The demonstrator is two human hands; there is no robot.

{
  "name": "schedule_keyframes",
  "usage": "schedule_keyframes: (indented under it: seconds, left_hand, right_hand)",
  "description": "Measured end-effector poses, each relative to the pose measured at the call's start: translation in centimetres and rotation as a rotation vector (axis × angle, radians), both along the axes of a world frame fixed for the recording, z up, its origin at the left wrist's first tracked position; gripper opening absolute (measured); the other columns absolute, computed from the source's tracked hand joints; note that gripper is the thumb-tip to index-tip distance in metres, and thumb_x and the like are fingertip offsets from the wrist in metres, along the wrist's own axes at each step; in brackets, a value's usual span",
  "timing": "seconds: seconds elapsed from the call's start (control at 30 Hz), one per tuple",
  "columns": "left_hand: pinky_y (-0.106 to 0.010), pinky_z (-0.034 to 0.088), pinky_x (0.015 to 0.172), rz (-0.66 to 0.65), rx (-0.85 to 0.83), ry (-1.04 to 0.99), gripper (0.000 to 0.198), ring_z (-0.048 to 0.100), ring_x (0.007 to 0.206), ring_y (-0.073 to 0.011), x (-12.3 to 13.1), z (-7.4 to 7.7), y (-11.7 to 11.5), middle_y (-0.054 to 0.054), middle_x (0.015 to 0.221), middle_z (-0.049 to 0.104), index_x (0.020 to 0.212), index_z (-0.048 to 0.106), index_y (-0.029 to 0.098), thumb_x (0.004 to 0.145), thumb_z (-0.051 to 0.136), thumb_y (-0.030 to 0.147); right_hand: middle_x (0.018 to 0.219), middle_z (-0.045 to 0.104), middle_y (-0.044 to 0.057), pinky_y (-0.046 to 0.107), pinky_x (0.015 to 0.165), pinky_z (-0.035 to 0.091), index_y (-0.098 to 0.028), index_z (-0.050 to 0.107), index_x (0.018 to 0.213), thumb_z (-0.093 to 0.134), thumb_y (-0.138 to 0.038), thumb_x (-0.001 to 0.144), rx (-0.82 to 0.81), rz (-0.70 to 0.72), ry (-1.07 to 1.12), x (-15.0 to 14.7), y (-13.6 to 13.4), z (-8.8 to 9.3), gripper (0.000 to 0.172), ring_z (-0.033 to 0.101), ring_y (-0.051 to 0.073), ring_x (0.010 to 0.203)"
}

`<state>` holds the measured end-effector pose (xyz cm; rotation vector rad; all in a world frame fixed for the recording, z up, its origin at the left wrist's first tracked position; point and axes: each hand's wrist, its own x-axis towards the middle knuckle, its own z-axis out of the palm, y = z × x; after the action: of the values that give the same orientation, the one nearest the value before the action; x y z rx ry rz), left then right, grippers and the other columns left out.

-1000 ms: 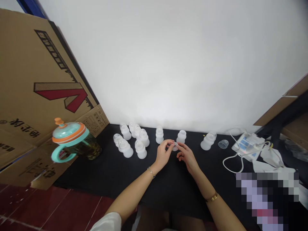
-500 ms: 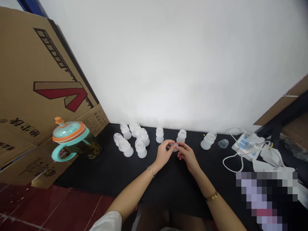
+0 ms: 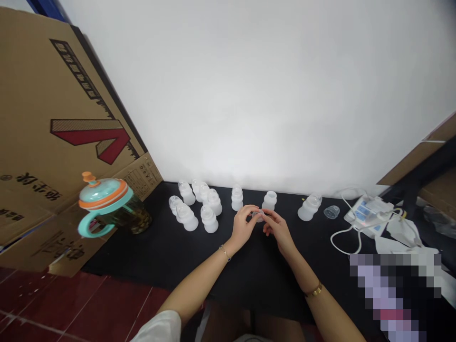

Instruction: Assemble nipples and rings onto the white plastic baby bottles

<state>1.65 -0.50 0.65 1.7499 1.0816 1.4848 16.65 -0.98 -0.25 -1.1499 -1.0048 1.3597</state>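
Between both hands is a small translucent round piece [image 3: 258, 216], partly covered by fingers, so its exact kind is unclear. My left hand [image 3: 245, 222] has its fingers closed on the piece from the left. From the right, the fingertips of my right hand [image 3: 278, 228] pinch the same piece. Just behind them stands an uncapped white baby bottle [image 3: 270, 200], its lower part hidden by the hands. A capped baby bottle [image 3: 237, 198] is to the left, another tilted-looking bottle [image 3: 309, 207] to the right. Beside that one lies a loose clear dome cap [image 3: 331, 212].
Several white bottles [image 3: 209, 219] with clear caps cluster on the black table [image 3: 171, 259]. A turquoise and orange jug [image 3: 107, 204] stands at the left by a large cardboard box [image 3: 42, 95]. A white device with cables [image 3: 366, 214] lies right, before the white wall [image 3: 263, 95].
Both hands stay in nearly the same place, holding the round piece. The whole view has shifted very slightly; the bottles stand as before.
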Motion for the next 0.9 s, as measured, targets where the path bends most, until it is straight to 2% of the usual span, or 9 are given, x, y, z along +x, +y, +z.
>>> schedule_keyframes:
  seconds: [0.2,0.33,0.47,0.6,0.73,0.9]
  left_hand:
    - [-0.032,0.05,0.082,-0.006,-0.06,-0.027,0.018,0.065,0.095,-0.0206,0.0,0.2,-0.2,-0.006,0.1,0.072,0.095,0.072,0.021,0.091,0.063,0.036]
    - [-0.03,0.05,0.076,-0.073,-0.24,-0.215,0.022,0.065,0.085,-0.0186,0.0,0.2,0.1,-0.006,0.093,0.071,0.092,0.07,0.019,0.088,0.065,0.04]
    - [-0.026,0.048,0.067,-0.136,-0.393,-0.413,0.027,0.061,0.072,-0.0145,0.0,0.3,0.6,-0.003,0.079,0.068,0.085,0.069,0.017,0.082,0.07,0.043]
    - [-0.023,0.047,0.064,-0.189,-0.528,-0.525,0.032,0.059,0.068,-0.012,-0.1,0.6,0.7,-0.002,0.076,0.066,0.082,0.069,0.015,0.077,0.075,0.046]
    - [-0.024,0.05,0.065,-0.24,-0.625,-0.584,0.035,0.059,0.066,-0.0108,-0.2,0.7,0.6,-0.001,0.076,0.064,0.083,0.068,0.015,0.075,0.076,0.048]
    - [-0.025,0.052,0.063,-0.229,-0.643,-0.555,0.037,0.06,0.064,-0.0115,-0.1,0.4,0.6,-0.002,0.075,0.065,0.085,0.066,0.014,0.076,0.074,0.05]
  right_hand:
    - [0.07,0.065,0.0,0.021,0.041,0.04,-0.018,0.071,0.106,0.079,-0.051,0.07,0.0,-0.02,-0.013,-0.1,-0.3,0.6,0.049,0.055,0.011,0.049]
    - [0.069,0.063,0.0,0.021,0.041,0.04,-0.018,0.071,0.109,0.075,-0.054,0.073,0.024,-0.014,-0.033,0.0,-0.2,1.0,0.051,0.054,0.011,0.049]
    - [0.076,0.067,0.002,0.022,0.042,0.04,-0.019,0.073,0.104,0.077,-0.053,0.071,0.052,0.045,-0.044,0.2,-0.1,1.3,0.048,0.053,0.01,0.05]
    - [0.07,0.066,0.001,0.024,0.043,0.04,-0.019,0.073,0.103,0.077,-0.051,0.072,0.09,0.083,-0.078,0.4,-0.2,1.5,0.046,0.053,0.012,0.051]
    - [0.066,0.065,0.0,0.025,0.045,0.04,-0.019,0.072,0.104,0.077,-0.051,0.072,0.134,0.107,-0.121,0.6,-0.2,1.2,0.045,0.053,0.013,0.051]
    - [0.069,0.066,0.001,0.024,0.043,0.04,-0.019,0.07,0.096,0.082,-0.049,0.065,0.148,0.077,-0.179,0.6,0.1,0.1,0.045,0.054,0.013,0.052]
